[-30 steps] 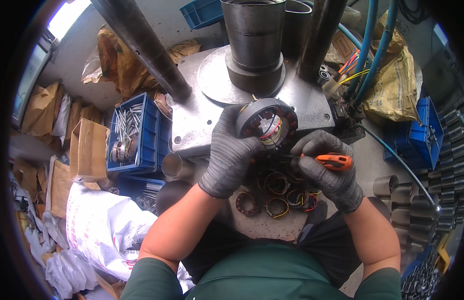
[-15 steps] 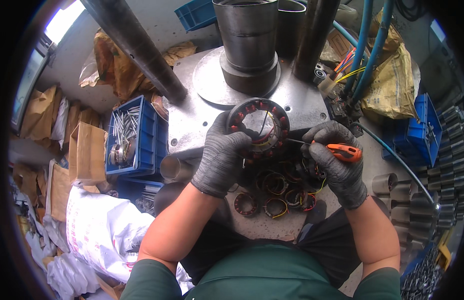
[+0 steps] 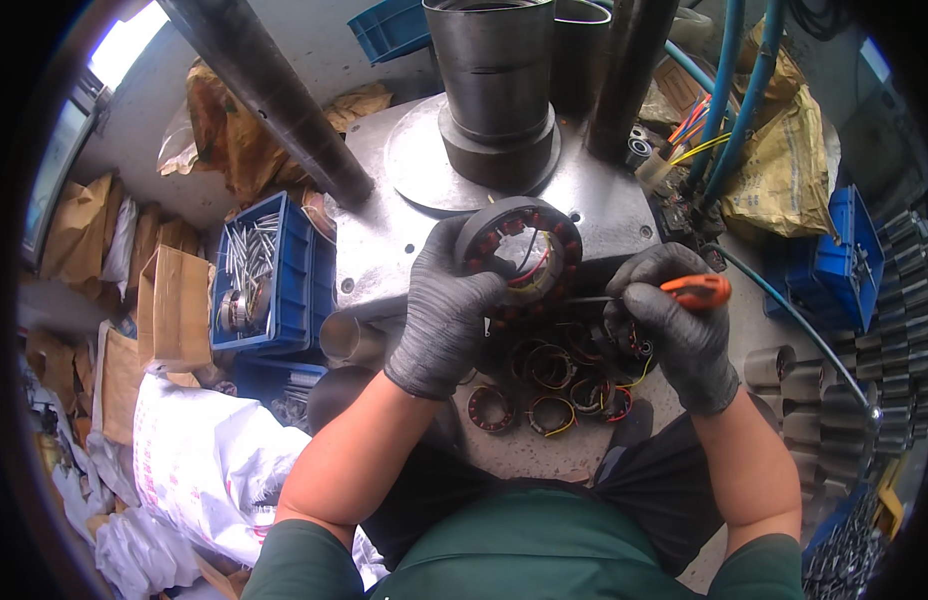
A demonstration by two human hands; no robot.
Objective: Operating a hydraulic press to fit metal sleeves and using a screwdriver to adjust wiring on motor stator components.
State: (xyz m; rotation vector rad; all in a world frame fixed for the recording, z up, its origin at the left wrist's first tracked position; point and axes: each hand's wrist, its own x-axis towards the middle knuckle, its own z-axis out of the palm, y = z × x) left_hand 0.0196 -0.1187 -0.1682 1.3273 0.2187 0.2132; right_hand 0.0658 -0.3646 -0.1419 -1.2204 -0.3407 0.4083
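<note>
In a grey glove, my left hand (image 3: 446,305) is closed round the left side of a ring-shaped motor stator (image 3: 564,228). The stator has a dark metal outer ring, red-brown windings inside and wires across its opening. My right hand (image 3: 679,325), gloved too, grips a screwdriver with an orange and black handle (image 3: 699,291). Its thin shaft points left toward the stator's lower right edge; whether the tip touches is hard to make out. Below the hands, several more wound stators (image 3: 492,408) with yellow and red leads lie on the floor.
Ahead stands a metal press table (image 3: 369,255) with a steel cylinder (image 3: 489,80) and thick columns (image 3: 274,105). At left are a blue bin of metal shafts (image 3: 284,270), a cardboard box (image 3: 176,305) and a white sack (image 3: 199,460). Stacked metal sleeves (image 3: 844,410) and a hose (image 3: 814,335) are at right.
The stator has tilted, showing more of its outer wall. The screwdriver's handle has swung slightly up and to the right in my right hand, and its shaft lies a little lower.
</note>
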